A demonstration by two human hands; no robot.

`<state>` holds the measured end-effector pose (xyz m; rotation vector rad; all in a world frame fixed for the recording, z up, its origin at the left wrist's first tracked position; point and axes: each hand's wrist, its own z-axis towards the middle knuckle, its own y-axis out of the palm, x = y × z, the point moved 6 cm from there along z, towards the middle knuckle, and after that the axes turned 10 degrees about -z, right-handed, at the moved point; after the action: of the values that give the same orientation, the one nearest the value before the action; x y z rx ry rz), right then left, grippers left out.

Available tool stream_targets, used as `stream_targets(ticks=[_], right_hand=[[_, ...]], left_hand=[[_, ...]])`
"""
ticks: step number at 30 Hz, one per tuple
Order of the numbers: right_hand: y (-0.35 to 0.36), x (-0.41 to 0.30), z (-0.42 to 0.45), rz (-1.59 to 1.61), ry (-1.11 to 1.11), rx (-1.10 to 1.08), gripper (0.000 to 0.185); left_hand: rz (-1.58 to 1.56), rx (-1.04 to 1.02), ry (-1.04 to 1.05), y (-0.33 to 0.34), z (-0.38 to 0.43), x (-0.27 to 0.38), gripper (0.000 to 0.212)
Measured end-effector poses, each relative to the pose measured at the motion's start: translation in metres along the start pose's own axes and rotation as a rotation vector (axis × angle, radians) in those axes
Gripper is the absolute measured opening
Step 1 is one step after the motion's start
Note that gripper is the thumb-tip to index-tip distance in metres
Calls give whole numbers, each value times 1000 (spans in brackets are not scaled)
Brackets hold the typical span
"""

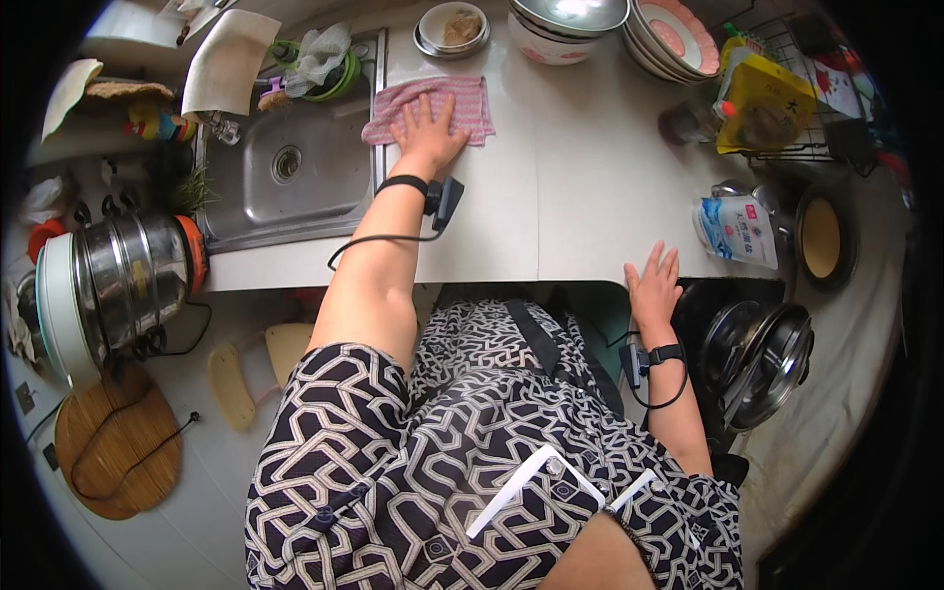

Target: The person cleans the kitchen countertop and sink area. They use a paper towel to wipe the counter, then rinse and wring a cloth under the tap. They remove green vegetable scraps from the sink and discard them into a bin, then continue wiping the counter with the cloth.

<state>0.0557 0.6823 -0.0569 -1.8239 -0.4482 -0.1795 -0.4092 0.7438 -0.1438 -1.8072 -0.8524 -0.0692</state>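
Observation:
My left hand [430,133] lies palm down with fingers spread on a pink-and-white striped cloth [472,110]. The cloth is spread on the white countertop [487,214], its left end lapping over the rim of the stainless steel sink [258,192]. At the counter's front edge, my right hand [655,291] rests with its fingers apart and holds nothing. To the right of that hand stands a white-and-blue plastic pouch [737,228] bearing writing. Both wrists wear a black strap with a small cabled device.
Stacked bowls [553,44], pink-rimmed plates [675,44] and a small white bowl [435,22] stand along the back. A yellow bag [774,99] leans by a wire rack at right. Pot lids [767,361] sit below right. A steel pot [133,273] is left, near a round wooden board [118,442].

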Motion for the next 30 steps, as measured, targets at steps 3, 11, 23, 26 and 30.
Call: stream_targets(ticks=[3,11,23,26,30], right_hand=[[3,2,-1,13,7,11,79],[14,9,2,75,39,19,81],[20,13,5,102,39,47,81],[20,12,6,102,42,51,81],[19,13,6,117,49,23,81]], left_hand=[[4,-9,46,13,-34,7,78],[99,-55,121,46,-124,14,80],[127,-154,176,72,-211,6,80],[136,-153,163,67,-193,9,81],[126,-146,98,55,-153,17,81]])
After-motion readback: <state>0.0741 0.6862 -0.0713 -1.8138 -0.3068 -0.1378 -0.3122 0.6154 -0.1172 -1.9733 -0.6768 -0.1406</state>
